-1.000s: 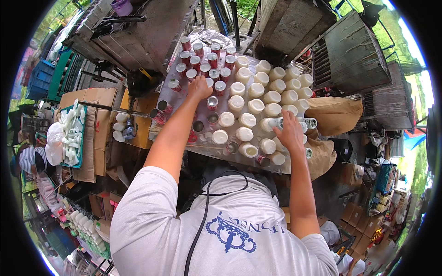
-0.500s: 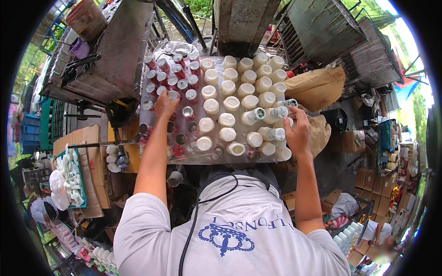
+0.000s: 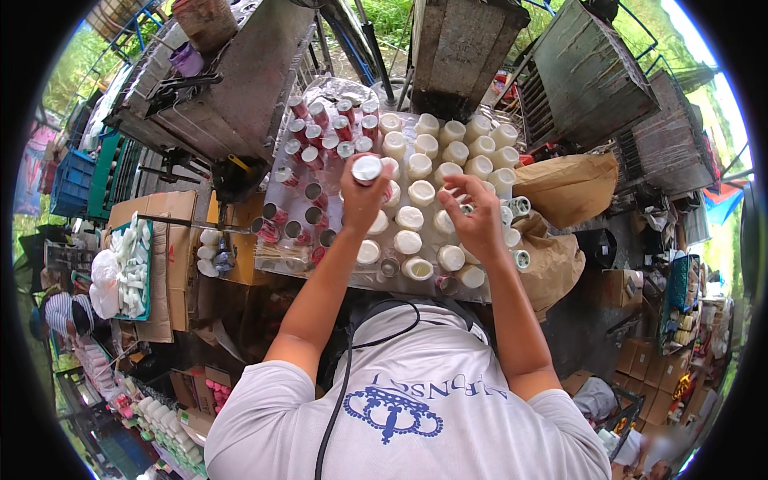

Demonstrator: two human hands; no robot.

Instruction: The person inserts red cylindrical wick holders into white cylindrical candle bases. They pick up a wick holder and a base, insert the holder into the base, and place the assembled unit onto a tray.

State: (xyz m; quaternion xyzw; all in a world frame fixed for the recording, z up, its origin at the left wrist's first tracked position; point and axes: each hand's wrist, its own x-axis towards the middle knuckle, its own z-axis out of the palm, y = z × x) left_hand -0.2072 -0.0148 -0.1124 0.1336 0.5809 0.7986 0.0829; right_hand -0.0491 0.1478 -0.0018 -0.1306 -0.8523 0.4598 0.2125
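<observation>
A flat tray [image 3: 336, 276] under clear plastic holds several red cylinders [image 3: 320, 132] with pale tops on its left half and several white cylinders [image 3: 480, 148] on its right half. My left hand [image 3: 362, 200] is raised over the middle of the tray and grips one red cylinder with a white top [image 3: 366, 169]. My right hand [image 3: 478, 220] hovers beside it over the white cylinders. Its fingers are spread, and the fingertips touch the tops around one white cylinder [image 3: 445, 222]. Nothing is lifted in that hand.
Two brown paper bags [image 3: 570, 188] lie at the tray's right edge. Cardboard boxes [image 3: 178, 264] and a green tray of white pieces [image 3: 132, 264] stand on the left. Dark metal machines [image 3: 240, 88] crowd the far side. Another person [image 3: 62, 314] stands at the lower left.
Both hands have come in from the tray's sides toward its middle. My left hand has picked up a red cylinder. My right hand has left the right edge.
</observation>
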